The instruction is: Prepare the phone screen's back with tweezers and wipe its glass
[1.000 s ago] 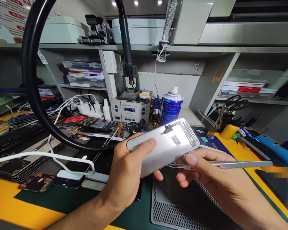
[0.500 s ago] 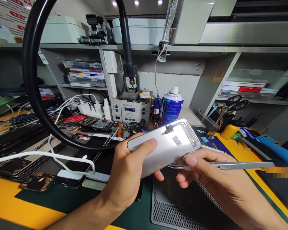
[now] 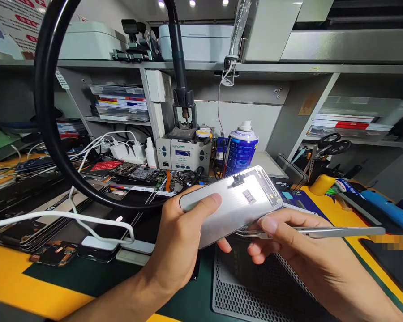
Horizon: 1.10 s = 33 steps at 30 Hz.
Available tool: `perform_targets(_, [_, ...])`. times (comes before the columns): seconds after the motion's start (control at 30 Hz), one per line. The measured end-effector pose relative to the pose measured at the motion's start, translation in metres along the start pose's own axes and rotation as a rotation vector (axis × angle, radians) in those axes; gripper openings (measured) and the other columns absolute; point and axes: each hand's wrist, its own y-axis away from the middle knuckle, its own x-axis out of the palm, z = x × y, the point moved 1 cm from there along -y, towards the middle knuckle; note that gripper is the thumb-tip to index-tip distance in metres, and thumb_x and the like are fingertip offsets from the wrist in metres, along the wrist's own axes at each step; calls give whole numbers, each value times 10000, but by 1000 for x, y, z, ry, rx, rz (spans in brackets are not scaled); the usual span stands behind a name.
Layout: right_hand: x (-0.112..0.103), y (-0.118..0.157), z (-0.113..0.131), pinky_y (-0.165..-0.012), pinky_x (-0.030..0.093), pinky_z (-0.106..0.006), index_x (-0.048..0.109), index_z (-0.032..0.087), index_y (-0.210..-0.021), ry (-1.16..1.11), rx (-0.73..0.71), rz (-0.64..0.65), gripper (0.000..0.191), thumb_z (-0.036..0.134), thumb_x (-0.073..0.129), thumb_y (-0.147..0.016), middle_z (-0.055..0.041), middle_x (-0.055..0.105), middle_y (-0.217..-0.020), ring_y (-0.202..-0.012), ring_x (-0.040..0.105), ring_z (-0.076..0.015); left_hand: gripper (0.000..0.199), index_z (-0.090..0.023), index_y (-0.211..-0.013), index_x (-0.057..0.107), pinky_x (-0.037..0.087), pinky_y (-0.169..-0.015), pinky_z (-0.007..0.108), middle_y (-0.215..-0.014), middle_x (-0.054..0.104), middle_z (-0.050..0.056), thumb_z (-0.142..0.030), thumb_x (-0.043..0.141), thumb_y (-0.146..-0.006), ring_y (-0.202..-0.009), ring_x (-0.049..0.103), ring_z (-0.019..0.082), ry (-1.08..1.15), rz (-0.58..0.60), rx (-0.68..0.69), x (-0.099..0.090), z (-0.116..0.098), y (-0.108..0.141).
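A phone screen assembly with a silvery metal back is tilted in the air, a short black flex cable at its upper edge. My left hand grips its left end, thumb flat on the metal back and fingers mostly hidden behind. My right hand is closed around metal tweezers, whose long end points right. The right thumb and fingertips are close to the assembly's lower right edge; whether they touch it I cannot tell. Below both hands lies a dark mat with a honeycomb pattern.
A hot air station and a blue spray can stand at the back. A thick black hose loops across the left. White cables, phones and loose phone parts cover the left bench. Scissors stand in a holder at right.
The view has shifted very slightly. Both hands keep the same grip and pose, with the phone screen assembly and the tweezers held as before.
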Motion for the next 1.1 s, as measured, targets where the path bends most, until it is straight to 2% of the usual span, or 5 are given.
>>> perform_targets(0.3, [2, -1, -3, -664, 570, -284, 749, 186, -812, 27, 2, -16, 164, 345, 736, -848, -42, 714, -727, -673, 700, -177, 156, -124, -790, 675, 506, -378, 219, -693, 638, 33, -268, 659, -848, -572, 591, 164, 4, 17, 7, 0, 1, 1])
perform_targets(0.9, [3, -1, -4, -685, 575, -310, 753, 153, -817, 81, 24, 7, 228, 376, 724, -855, -97, 742, -759, -691, 711, -207, 152, -125, -822, 680, 526, -400, 230, -722, 649, 44, -272, 659, -856, -622, 628, 191, -11, 29, -15, 1, 0, 2])
perform_targets(1.1, [3, -1, -5, -683, 583, -307, 755, 159, -824, 54, 14, 10, 187, 343, 734, -849, -80, 745, -762, -680, 716, -201, 147, -121, -837, 678, 531, -406, 229, -730, 653, 44, -266, 663, -855, -627, 632, 190, -6, 31, -15, 1, 0, 2])
